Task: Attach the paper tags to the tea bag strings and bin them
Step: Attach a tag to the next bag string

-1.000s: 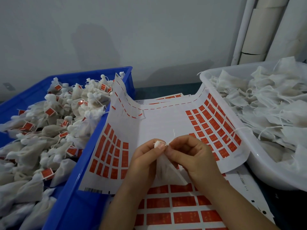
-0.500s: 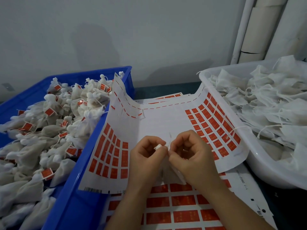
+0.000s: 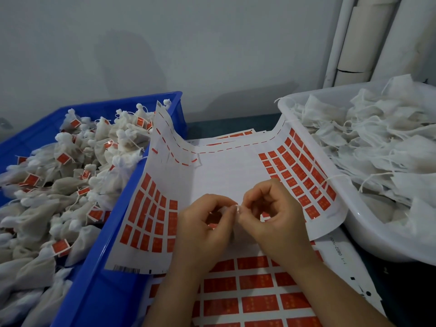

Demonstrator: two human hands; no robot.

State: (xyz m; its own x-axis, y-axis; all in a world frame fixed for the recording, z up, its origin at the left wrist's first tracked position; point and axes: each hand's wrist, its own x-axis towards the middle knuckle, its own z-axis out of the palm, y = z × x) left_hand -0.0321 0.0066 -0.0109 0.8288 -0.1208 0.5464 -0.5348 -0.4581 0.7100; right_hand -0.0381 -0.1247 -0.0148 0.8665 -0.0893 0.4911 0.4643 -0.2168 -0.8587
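Seen from the middle of the tag sheet (image 3: 224,175), the crate (image 3: 94,279) stands at 9 o'clock with tagged tea bags (image 3: 70,185) heaped in it, and the tub (image 3: 368,241) stands at 3 o'clock with untagged tea bags (image 3: 377,149) in it. The sheet lies between them, its side edges curling up against both. At 6 o'clock a lower sheet (image 3: 254,300) lies under it. The left hand (image 3: 203,230) and right hand (image 3: 276,218) meet above the sheet's near half, fingertips pinching a small piece (image 3: 237,208) between them. The wall (image 3: 165,43) is at 12 o'clock and the pipes (image 3: 354,43) at 1 o'clock, behind the tub
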